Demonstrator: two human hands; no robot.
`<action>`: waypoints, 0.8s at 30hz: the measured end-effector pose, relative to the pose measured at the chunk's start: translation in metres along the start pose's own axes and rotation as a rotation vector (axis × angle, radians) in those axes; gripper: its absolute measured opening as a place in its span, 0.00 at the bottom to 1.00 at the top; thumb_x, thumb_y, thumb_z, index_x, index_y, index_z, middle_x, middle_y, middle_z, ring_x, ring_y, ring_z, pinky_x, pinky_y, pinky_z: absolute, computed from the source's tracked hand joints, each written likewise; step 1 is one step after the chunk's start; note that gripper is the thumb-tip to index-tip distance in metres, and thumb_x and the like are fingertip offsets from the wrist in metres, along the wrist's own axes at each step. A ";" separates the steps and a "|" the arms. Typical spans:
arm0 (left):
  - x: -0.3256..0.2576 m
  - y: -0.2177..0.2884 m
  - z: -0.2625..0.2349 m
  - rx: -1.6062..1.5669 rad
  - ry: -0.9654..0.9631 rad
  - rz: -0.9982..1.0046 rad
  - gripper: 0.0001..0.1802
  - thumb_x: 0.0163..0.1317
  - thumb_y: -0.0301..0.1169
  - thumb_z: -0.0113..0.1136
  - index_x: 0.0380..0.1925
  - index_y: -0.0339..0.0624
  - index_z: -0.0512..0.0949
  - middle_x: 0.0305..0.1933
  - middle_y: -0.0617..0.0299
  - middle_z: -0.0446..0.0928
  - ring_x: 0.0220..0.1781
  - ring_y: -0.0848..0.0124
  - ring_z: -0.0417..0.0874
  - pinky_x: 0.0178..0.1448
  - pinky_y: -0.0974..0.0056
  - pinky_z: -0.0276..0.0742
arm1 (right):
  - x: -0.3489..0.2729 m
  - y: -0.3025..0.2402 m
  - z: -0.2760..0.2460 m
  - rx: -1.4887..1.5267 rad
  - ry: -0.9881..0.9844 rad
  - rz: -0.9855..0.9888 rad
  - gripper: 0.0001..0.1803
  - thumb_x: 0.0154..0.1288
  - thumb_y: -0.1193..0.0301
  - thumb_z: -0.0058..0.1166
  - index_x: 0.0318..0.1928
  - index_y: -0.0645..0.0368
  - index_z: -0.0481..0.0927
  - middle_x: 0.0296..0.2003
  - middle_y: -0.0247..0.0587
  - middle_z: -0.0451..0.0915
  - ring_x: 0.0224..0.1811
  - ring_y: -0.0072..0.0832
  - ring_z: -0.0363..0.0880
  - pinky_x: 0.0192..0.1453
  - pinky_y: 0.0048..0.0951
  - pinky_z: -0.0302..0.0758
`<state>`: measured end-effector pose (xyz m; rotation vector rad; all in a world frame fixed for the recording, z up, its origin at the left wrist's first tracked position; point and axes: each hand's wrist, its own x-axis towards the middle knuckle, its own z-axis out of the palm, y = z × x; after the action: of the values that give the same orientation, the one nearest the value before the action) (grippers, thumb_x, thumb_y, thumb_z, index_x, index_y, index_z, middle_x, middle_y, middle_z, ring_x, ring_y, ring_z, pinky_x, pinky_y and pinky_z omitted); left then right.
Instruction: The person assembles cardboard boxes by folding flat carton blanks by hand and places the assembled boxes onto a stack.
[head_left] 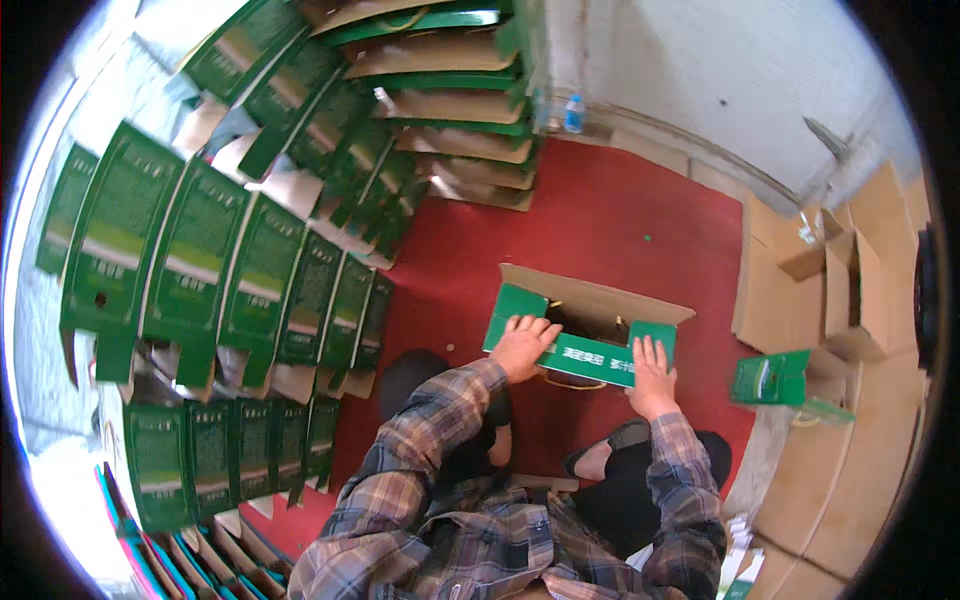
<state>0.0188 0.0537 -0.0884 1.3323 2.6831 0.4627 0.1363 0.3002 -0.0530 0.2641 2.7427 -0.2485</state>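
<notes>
A green cardboard carton (pixel 588 357) with white lettering stands in front of me on the red floor, between my feet. Its top is open, with a brown inner flap (pixel 600 292) raised on the far side and green side flaps at both ends. A cord handle (pixel 572 382) hangs at its near side. My left hand (pixel 525 348) lies on the near left corner, fingers stretched over the flap. At the near right corner, my right hand (pixel 652 378) rests with fingers extended and slightly apart. Both palms' undersides and the thumbs are mostly hidden.
Stacked green cartons (pixel 205 270) rise along the left, and more (pixel 460 110) at the back. Brown cartons (pixel 800 260) line the right, with a small green carton (pixel 775 380) beside them. A blue-labelled bottle (pixel 573 114) stands by the far wall.
</notes>
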 end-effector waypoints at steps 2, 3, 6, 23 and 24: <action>-0.003 0.000 -0.004 -0.030 -0.009 -0.002 0.45 0.39 0.39 0.72 0.60 0.44 0.62 0.54 0.54 0.66 0.59 0.55 0.64 0.62 0.48 0.56 | 0.000 -0.006 -0.009 0.040 -0.004 0.031 0.48 0.50 0.72 0.62 0.69 0.50 0.48 0.70 0.42 0.44 0.73 0.41 0.40 0.64 0.62 0.52; -0.001 0.002 -0.007 -0.048 -0.013 -0.014 0.46 0.38 0.39 0.72 0.60 0.44 0.61 0.55 0.53 0.66 0.60 0.56 0.64 0.62 0.49 0.56 | 0.000 -0.006 -0.016 0.091 0.022 0.036 0.50 0.48 0.73 0.63 0.69 0.47 0.48 0.71 0.41 0.44 0.73 0.41 0.39 0.64 0.64 0.50; -0.002 0.004 -0.012 -0.088 0.030 -0.063 0.47 0.38 0.42 0.72 0.60 0.44 0.61 0.56 0.52 0.66 0.60 0.55 0.64 0.62 0.48 0.55 | -0.006 0.004 -0.030 0.263 0.257 -0.051 0.49 0.47 0.75 0.63 0.69 0.52 0.50 0.69 0.47 0.48 0.72 0.45 0.42 0.69 0.54 0.48; -0.066 0.073 -0.201 -0.668 0.857 -0.149 0.51 0.44 0.45 0.71 0.61 0.29 0.55 0.57 0.47 0.63 0.61 0.58 0.62 0.66 0.57 0.55 | 0.018 0.078 -0.027 1.080 0.691 -0.122 0.30 0.68 0.69 0.46 0.67 0.62 0.54 0.66 0.52 0.56 0.65 0.37 0.60 0.66 0.36 0.58; -0.078 0.074 -0.220 -0.756 0.866 -0.137 0.49 0.46 0.42 0.71 0.62 0.29 0.56 0.60 0.51 0.61 0.63 0.63 0.61 0.67 0.60 0.55 | 0.020 0.079 -0.024 1.146 0.649 -0.089 0.30 0.68 0.69 0.46 0.67 0.61 0.54 0.66 0.52 0.56 0.65 0.37 0.61 0.66 0.36 0.58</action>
<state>0.0714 -0.0151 0.1408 0.7941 2.5622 2.1550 0.1263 0.3843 -0.0493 0.5779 2.8309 -2.0532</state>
